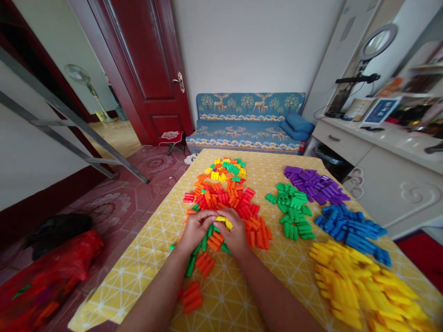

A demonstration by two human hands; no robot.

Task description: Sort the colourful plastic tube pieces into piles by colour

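Observation:
Above the mixed pile, my left hand [197,228] and my right hand [237,235] meet with curled fingers. Both are closed around a yellow plastic building piece [224,221], which shows between the fingertips; part of it is covered by them. Just beyond and under the hands lies a heap of red pieces [221,199] mixed with orange pieces [256,230] and some green ones. Close to my forearms, a loose orange piece [205,263] and a red-orange piece [191,296] rest on the cloth.
Sorted piles of purple [313,184], green [292,210], blue [351,228] and yellow pieces [360,281] lie on the right of the yellow tablecloth [145,258]. A small multicoloured group [226,169] sits at the far end. A red bag [58,272] is on the floor at left.

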